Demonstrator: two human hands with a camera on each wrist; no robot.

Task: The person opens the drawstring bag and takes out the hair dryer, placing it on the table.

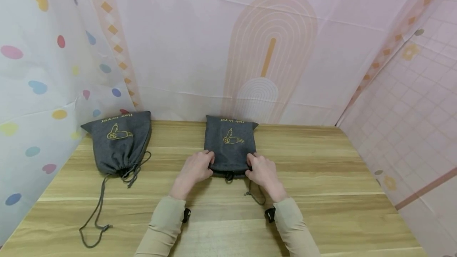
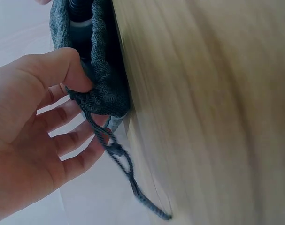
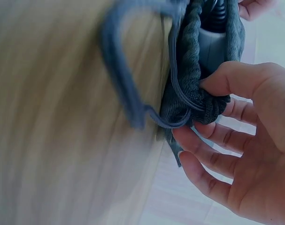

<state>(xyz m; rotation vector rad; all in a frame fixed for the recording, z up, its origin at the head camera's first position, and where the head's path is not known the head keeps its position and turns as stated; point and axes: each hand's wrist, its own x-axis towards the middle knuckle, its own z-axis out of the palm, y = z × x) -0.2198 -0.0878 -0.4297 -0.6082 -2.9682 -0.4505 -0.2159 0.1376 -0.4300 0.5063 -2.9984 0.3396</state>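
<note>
A dark grey drawstring bag [image 1: 230,154], printed with a yellow hair dryer and the words "Hair Dryer", lies flat at mid-table with its mouth towards me. My left hand [image 1: 194,168] pinches the left corner of the mouth between thumb and fingers. At the right corner, my right hand [image 1: 263,171] grips the gathered rim the same way. The mouth gapes in both wrist views. Inside shows a grey smooth part [image 3: 212,50] with a black ribbed cord end [image 3: 214,18]; the rest of it is hidden by cloth. Drawstring ends [image 2: 129,171] hang from both corners.
A second dark grey "Hair Dryer" bag [image 1: 121,146] stands at the left, cinched, its long cord [image 1: 95,217] trailing forward over the wooden table [image 1: 321,217]. Patterned cloth curtains [image 1: 178,50] rise behind the table and at both sides.
</note>
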